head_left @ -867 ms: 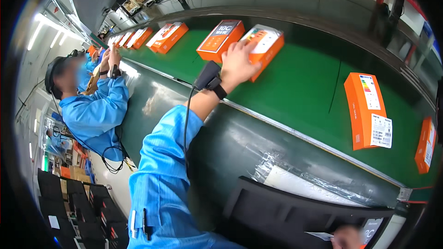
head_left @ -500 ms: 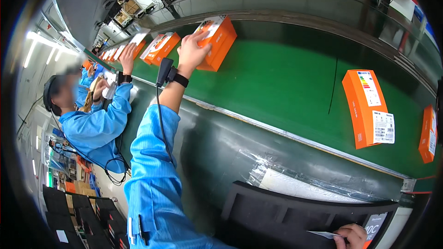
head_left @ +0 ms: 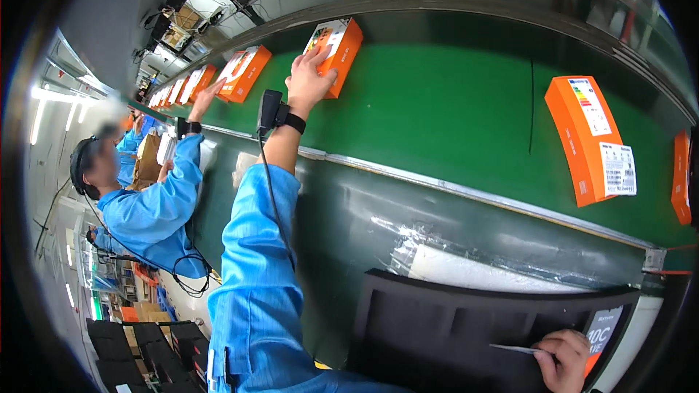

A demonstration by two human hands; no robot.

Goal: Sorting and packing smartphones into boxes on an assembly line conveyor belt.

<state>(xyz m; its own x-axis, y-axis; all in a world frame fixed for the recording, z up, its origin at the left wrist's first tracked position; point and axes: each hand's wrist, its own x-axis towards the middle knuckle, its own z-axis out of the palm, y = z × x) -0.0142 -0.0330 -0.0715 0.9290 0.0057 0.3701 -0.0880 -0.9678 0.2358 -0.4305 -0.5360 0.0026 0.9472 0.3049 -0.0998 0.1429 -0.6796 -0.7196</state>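
My left hand [head_left: 309, 81] reaches far over the green conveyor belt and is closed on the near side of an orange box [head_left: 348, 54] with a printed white top. Its fingers lie over the top edge, and the thumb presses the side. At the lower right my right hand [head_left: 563, 358] pinches a thin, pale flat piece [head_left: 513, 348], seen nearly edge-on, so its kind is unclear. Below that hand is a black tray with compartments [head_left: 429, 320]. A white and orange printed piece [head_left: 603, 333] shows at the tray's right end.
Several orange boxes [head_left: 244, 73] line the belt [head_left: 444, 102] to the left. Another orange box [head_left: 582, 138] with white labels lies to the right, one more [head_left: 681, 178] at the edge. A metal rail [head_left: 466, 193] borders the belt. A co-worker in blue [head_left: 153, 196] reaches in at left.
The view has shifted. The box under my left hand looked taller and two-layered before; now it looks lower. The co-worker's hand has moved at the neighbouring box. My right hand keeps its pinch.
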